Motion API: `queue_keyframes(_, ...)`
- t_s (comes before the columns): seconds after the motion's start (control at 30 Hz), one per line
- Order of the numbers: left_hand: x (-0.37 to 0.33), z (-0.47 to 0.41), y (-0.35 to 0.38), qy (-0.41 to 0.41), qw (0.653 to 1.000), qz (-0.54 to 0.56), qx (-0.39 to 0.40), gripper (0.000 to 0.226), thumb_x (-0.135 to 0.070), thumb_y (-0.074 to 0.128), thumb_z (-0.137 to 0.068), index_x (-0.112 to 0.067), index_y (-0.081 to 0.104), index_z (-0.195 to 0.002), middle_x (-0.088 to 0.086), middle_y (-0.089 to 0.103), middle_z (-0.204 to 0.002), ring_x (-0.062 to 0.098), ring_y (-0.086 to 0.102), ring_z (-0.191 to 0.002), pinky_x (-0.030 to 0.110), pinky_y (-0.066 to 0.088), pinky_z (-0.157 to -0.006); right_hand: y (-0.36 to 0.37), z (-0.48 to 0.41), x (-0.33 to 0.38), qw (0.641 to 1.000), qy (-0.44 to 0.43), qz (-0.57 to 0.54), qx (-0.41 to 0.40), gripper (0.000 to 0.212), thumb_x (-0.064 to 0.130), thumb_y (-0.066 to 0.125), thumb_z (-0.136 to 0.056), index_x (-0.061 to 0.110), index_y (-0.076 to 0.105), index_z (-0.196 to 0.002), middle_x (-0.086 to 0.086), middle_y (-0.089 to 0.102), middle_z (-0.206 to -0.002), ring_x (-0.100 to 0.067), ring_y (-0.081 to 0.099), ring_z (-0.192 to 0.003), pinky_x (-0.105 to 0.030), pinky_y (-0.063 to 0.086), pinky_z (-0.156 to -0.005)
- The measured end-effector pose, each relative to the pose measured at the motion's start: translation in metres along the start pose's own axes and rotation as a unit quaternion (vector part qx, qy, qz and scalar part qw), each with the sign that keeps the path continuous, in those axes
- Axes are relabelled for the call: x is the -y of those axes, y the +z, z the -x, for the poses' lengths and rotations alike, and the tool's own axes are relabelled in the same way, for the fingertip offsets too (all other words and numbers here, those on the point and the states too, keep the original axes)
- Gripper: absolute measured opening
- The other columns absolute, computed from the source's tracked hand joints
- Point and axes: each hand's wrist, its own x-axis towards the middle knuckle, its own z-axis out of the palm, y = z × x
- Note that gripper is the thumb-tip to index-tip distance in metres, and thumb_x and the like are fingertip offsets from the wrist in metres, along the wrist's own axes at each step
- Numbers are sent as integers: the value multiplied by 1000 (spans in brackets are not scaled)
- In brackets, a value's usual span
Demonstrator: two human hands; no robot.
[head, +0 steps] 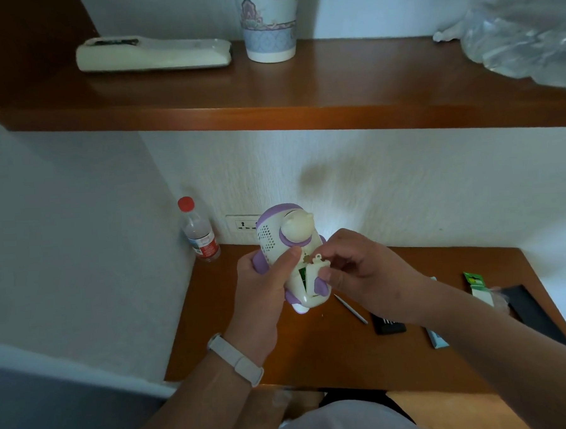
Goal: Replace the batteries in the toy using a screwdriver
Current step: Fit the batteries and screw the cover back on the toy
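A white and purple toy (284,237) is held above the wooden desk (242,341), its underside turned toward me. My left hand (265,281) grips the toy's body from the left, thumb laid across it. My right hand (356,269) pinches the small white battery cover (317,266), which stands lifted at the compartment's right edge. Something green shows inside the open compartment (303,275). A thin silver screwdriver (352,310) lies on the desk just below my right hand. A green battery pack (475,281) lies at the desk's right.
A black bit case (387,325) and a light blue box (437,337) lie under my right forearm, a black case lid (536,312) farther right. A water bottle (199,232) stands at the back left by a wall socket (244,223). A shelf (302,111) overhangs the desk.
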Motion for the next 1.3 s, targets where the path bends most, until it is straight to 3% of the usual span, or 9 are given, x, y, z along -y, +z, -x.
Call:
queue_keyframes(0.23, 1, 1, 3, 0, 1000, -2, -19, 96, -51, 81, -52, -11, 52, -135, 9, 71, -121, 25, 73, -103, 45, 62, -85, 4, 3, -4, 999, -9, -38, -33, 26, 27, 65, -94, 48, 57, -107, 14, 60, -97, -13, 61, -92, -16, 51, -75)
queue_keyframes(0.37, 0, 1, 6, 4, 999, -4, -36, 100, -56, 81, -45, -18, 52, -132, 2, 71, -119, 18, 74, -100, 36, 63, -79, 5, 3, -6, 998, 5, -49, -46, 28, 21, 67, -93, 41, 58, -110, 14, 60, -93, -13, 60, -88, -14, 50, -73)
queue_keyframes(0.47, -2, 1, 8, 2, 999, 2, -36, 99, -56, 81, -45, -18, 52, -132, 1, 71, -118, 18, 74, -100, 36, 63, -77, 5, 4, -6, 997, 10, -46, -54, 33, 19, 67, -93, 47, 55, -103, 15, 59, -90, -9, 59, -86, -11, 48, -72)
queue_keyframes(0.6, -3, 2, 10, 3, 1000, -5, -29, 100, -57, 80, -47, -17, 51, -135, 3, 70, -121, 22, 73, -104, 38, 63, -78, 6, 5, -5, 997, 14, -47, -64, 29, 21, 64, -94, 48, 55, -100, 15, 62, -91, -10, 61, -89, -15, 51, -74)
queue_keyframes(0.7, -4, 0, 12, 0, 1000, -1, -21, 99, -55, 81, -49, -15, 51, -136, 5, 71, -122, 25, 73, -104, 42, 62, -80, 6, 4, -4, 995, 22, -68, -73, 9, 32, 61, -91, 35, 62, -100, 10, 63, -91, -15, 62, -87, -25, 54, -73)
queue_keyframes(0.83, -7, -3, 13, -5, 1000, 4, -14, 95, -51, 81, -55, -10, 52, -136, 12, 71, -122, 29, 73, -105, 51, 61, -84, 6, 4, -4, 993, 18, -88, -75, 22, 38, 67, -86, 28, 61, -104, 6, 62, -87, -15, 61, -80, -22, 54, -66)
queue_keyframes(0.97, -9, -7, 12, 2, 1000, 18, -16, 84, -45, 81, -58, -9, 57, -130, 11, 73, -117, 27, 74, -100, 39, 63, -71, 6, 4, -5, 994, 13, -72, -76, 31, 38, 73, -83, 26, 61, -109, 10, 59, -87, -16, 60, -79, -22, 53, -66)
queue_keyframes(1.13, -7, -9, 11, 6, 999, 21, -34, 96, -46, 84, -54, -10, 51, -136, 11, 70, -124, 29, 71, -108, 57, 58, -91, 8, 1, -6, 995, 10, -58, -86, 31, 46, 72, -80, 37, 60, -107, 10, 59, -91, -16, 61, -83, -28, 54, -70)
queue_keyframes(1.3, -7, -10, 7, 22, 999, 18, -40, 98, -50, 85, -50, -13, 52, -135, 7, 72, -121, 25, 74, -102, 51, 62, -85, 10, -2, -4, 994, -10, -52, -98, 22, 39, 67, -87, 30, 63, -107, 7, 61, -97, -16, 62, -91, -25, 54, -75)
